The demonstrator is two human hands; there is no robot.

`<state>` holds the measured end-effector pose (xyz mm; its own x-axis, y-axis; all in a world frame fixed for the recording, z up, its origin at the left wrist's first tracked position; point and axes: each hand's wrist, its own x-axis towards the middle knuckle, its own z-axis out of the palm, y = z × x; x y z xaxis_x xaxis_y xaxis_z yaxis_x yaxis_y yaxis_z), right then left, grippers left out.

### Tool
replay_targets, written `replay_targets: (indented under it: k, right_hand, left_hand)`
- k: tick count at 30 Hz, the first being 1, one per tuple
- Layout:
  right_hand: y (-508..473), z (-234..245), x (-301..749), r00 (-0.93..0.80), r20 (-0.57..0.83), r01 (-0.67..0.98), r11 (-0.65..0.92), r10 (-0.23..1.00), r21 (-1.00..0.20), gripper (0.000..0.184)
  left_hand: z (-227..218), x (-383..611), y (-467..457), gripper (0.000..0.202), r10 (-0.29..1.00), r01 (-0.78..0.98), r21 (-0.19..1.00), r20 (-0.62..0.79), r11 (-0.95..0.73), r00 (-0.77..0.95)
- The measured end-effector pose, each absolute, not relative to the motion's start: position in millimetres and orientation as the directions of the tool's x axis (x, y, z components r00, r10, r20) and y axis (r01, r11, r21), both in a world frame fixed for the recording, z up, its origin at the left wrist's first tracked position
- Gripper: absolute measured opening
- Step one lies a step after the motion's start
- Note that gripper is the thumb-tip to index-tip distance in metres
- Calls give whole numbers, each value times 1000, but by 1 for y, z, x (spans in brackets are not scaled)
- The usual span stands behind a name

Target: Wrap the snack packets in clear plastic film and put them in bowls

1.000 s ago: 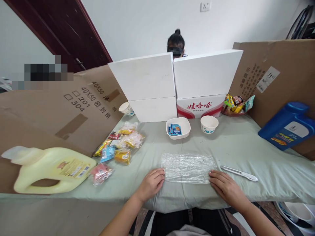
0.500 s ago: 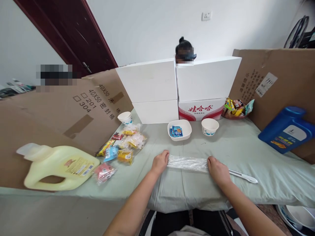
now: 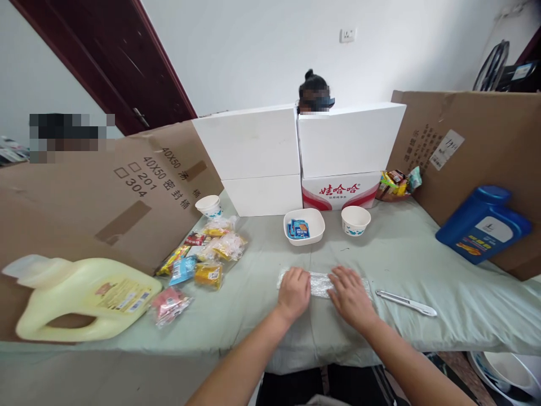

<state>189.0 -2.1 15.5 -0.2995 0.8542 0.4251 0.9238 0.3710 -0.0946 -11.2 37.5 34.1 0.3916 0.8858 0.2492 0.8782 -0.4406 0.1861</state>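
A folded strip of clear plastic wrap (image 3: 320, 285) lies flat on the green cloth in front of me. On its left part rests my left hand (image 3: 295, 292), palm down, fingers laid over the plastic. My right hand (image 3: 350, 297) presses on its right part with the fingers stretched and apart. Neither hand grips it. Just right of the strip lies a slim white utility knife (image 3: 406, 303). Beyond the hands stands a white square bowl (image 3: 318, 228) holding several small blue packets (image 3: 299, 229). A paper bowl (image 3: 355, 220) with blue print is to its right.
On the left are wrapped snacks (image 3: 207, 254), paper cups (image 3: 209, 206) and a pale yellow jug (image 3: 88, 299) on its side. At right, a blue bottle (image 3: 484, 225) leans by a cardboard panel (image 3: 473, 141). White boxes (image 3: 257, 146) form a wall; a person's head (image 3: 313, 93) shows behind.
Both hands have let go of the strip's ends and moved inward onto it. The strip now lies on the cloth. More of the utility knife shows.
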Motion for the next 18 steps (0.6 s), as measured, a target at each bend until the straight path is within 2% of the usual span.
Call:
replay_targets:
  k: [2, 3, 5, 7, 10, 14, 16, 18]
  right_hand:
    - [1, 10, 176, -419, 303, 876, 468, 856, -113, 50]
    - [3, 7, 173, -434, 231, 873, 470, 871, -128, 57]
    - [3, 1, 174, -397, 111, 900, 410, 911, -149, 71]
    - [-2, -5, 185, -329, 58, 932, 334, 943, -144, 79]
    - [-23, -17, 208, -272, 117, 954, 284, 955, -97, 86]
    - [-71, -30, 232, -333, 303, 937, 350, 893, -2, 86]
    - [-93, -32, 240, -372, 348, 922, 385, 860, 33, 76]
    - [-110, -29, 245, -405, 382, 904, 426, 831, 30, 58]
  left_hand:
    - [24, -2, 28, 30, 841, 815, 221, 229, -536, 491]
    - [19, -1, 26, 35, 830, 802, 220, 201, -556, 521]
    - [10, -6, 28, 50, 836, 816, 184, 116, -548, 536]
    - [5, -17, 33, 59, 852, 839, 152, 50, -523, 522]
    - [3, -32, 40, 60, 863, 852, 136, 41, -505, 504]
    - [7, -33, 34, 50, 842, 835, 126, 160, -535, 515]
    - [11, -25, 24, 41, 838, 839, 137, 246, -527, 486]
    - [16, -12, 11, 31, 823, 818, 185, 307, -544, 478]
